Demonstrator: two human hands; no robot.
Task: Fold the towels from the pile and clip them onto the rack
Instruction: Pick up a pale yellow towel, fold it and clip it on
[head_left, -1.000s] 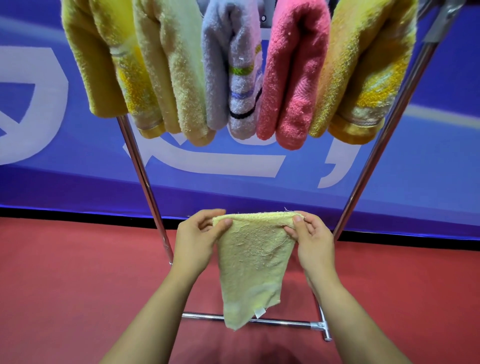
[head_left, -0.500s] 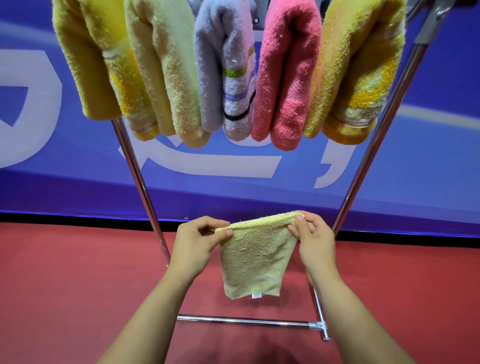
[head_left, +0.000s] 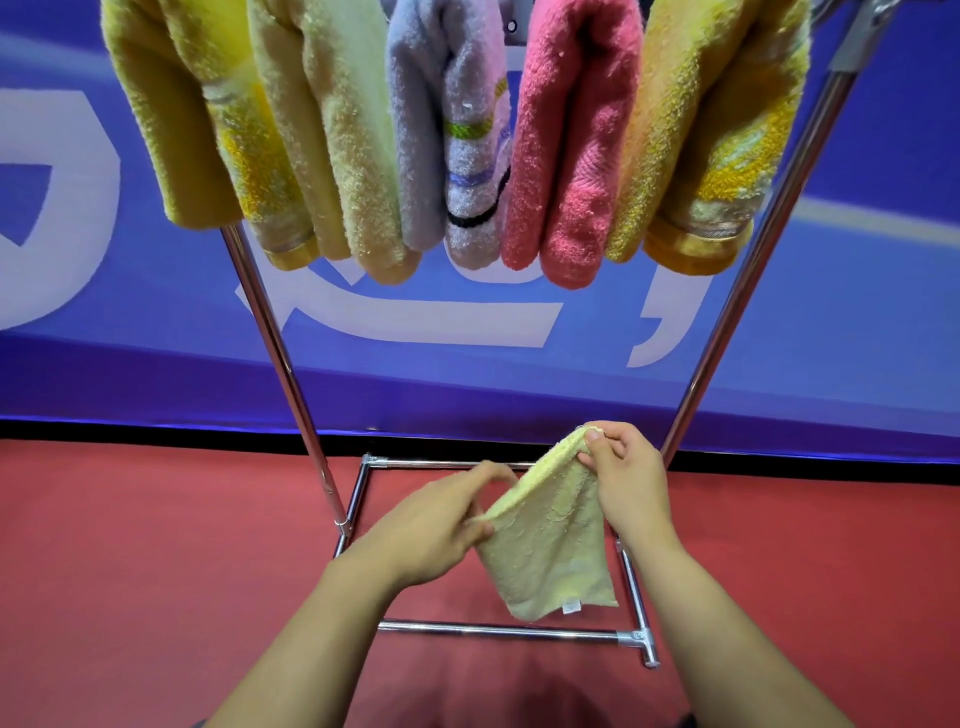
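- Towel (head_left: 550, 540) hangs low between my hands, in front of the rack (head_left: 280, 353).
- Left hand (head_left: 441, 525) pinches the lower corner; I bring it across squarely.
- Right hand (head_left: 626, 478) pinches the raised corner; I hold it firm so the edges align.

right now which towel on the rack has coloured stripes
The lilac towel, third from the right between a pale yellow and the pink towel; it alone shows green, blue and black stripes.

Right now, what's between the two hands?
Head view: only the pale yellow towel, its top edge stretched from the left hand to the right hand.
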